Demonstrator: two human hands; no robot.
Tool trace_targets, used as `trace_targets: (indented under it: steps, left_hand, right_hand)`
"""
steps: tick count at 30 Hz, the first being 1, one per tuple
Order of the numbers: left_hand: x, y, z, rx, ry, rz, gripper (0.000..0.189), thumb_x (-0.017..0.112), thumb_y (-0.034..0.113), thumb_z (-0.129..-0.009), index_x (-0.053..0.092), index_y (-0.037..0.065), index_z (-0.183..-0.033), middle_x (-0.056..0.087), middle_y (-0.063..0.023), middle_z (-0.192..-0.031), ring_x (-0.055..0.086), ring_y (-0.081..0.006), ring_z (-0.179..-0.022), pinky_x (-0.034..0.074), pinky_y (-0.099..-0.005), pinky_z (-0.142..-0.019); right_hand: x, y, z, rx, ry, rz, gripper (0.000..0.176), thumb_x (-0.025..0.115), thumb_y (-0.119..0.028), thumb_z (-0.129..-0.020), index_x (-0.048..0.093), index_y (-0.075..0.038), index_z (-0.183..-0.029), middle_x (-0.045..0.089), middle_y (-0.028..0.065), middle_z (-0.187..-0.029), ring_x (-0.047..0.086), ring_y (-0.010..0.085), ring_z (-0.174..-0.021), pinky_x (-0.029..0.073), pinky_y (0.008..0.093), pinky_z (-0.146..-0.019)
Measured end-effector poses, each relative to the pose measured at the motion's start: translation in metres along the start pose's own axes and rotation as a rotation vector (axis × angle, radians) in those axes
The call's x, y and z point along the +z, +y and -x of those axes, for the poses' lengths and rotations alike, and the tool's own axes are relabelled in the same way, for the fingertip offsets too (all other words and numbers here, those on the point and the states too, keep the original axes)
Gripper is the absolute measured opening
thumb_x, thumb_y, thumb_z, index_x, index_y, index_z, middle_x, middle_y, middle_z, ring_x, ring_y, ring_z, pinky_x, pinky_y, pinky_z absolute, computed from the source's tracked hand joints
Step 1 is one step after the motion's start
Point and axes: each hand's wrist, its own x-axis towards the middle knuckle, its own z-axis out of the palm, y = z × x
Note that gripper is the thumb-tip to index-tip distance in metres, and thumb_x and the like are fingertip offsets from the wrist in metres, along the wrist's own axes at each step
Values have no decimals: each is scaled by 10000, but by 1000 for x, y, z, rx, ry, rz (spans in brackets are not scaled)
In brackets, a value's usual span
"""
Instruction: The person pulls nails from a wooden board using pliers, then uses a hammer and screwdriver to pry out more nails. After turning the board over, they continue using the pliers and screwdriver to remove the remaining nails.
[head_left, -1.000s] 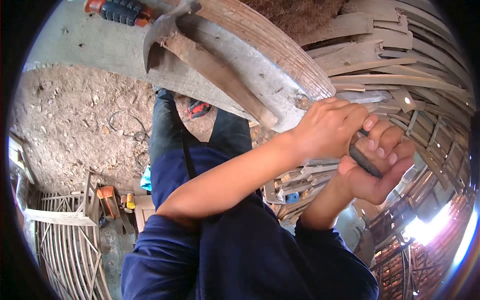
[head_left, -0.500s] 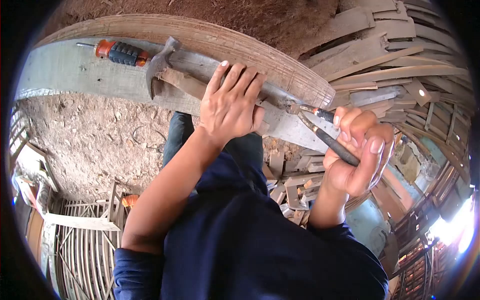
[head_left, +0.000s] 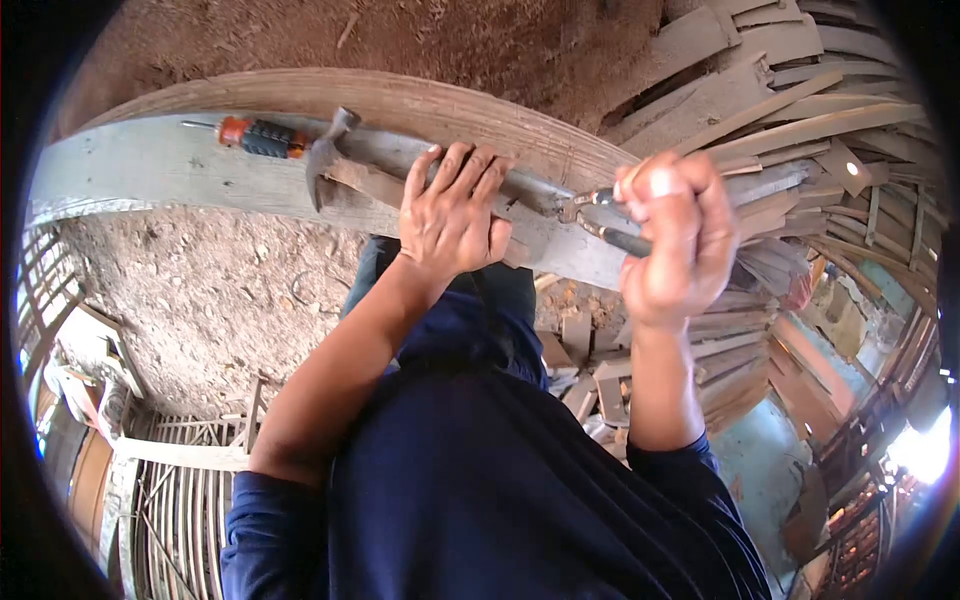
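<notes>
A grey wooden plank [head_left: 150, 170] lies across my knees, with a curved ribbed wooden piece [head_left: 400, 100] along its far edge. A claw hammer [head_left: 325, 160] rests on the plank. My left hand [head_left: 450, 215] lies flat over the hammer's wooden handle, fingers spread, pressing it down. My right hand [head_left: 670, 235] is closed around dark-handled pliers [head_left: 600, 222]. The plier jaws touch the plank's far right end, just right of my left hand. What the jaws grip is too small to tell.
An orange and black screwdriver [head_left: 262, 138] lies on the plank, left of the hammer head. Stacks of curved wooden slats [head_left: 800, 120] fill the right side. Dirt ground [head_left: 200, 290] lies below, with slatted wooden frames [head_left: 170, 480] at lower left and wood offcuts [head_left: 590, 370] near my legs.
My left hand left the pliers and came down on the hammer handle. My right hand has since rolled knuckles-up and lifted, keeping the pliers at the plank's end.
</notes>
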Motion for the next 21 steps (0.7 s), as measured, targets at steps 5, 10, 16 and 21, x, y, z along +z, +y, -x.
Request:
trace_targets:
  steps: [5, 10, 16, 21]
  left_hand:
    - [0, 5, 3, 36, -40, -80, 548, 575, 330, -759, 656, 61, -1230, 633, -124, -1266, 561, -297, -1222, 331, -500, -1116]
    - [-27, 8, -15, 91, -274, -155, 550, 580, 345, -821, 619, 14, -1258, 608, -164, -1275, 553, -328, -1190, 322, -512, -1113]
    - [-10, -11, -26, 230, -562, -53, 594, 546, 418, -913, 556, 12, -1346, 594, -192, -1340, 518, -333, -1300, 290, -500, -1164]
    - [-9, -22, -16, -78, -615, 545, 712, 651, 495, -814, 528, 93, -1389, 536, -93, -1395, 442, -318, -1346, 294, -495, -1143]
  right_hand:
    - [-3, 3, 8, -39, -22, 77, 226, 612, -67, -970, 508, -50, -770, 415, -83, -625, 287, 8, -574, 220, 236, -493]
    - [-1, -12, 8, -68, -36, 180, 244, 640, -99, -946, 508, -39, -750, 428, -39, -606, 341, 21, -558, 258, 246, -480]
    - [-2, -16, 5, -33, -103, 148, 147, 631, -80, -869, 580, -14, -748, 562, 92, -635, 541, 181, -532, 428, 334, -512]
    - [-6, -18, -1, -46, -185, 72, 133, 618, -102, -831, 529, -39, -755, 594, 129, -705, 630, 328, -670, 514, 423, -662]
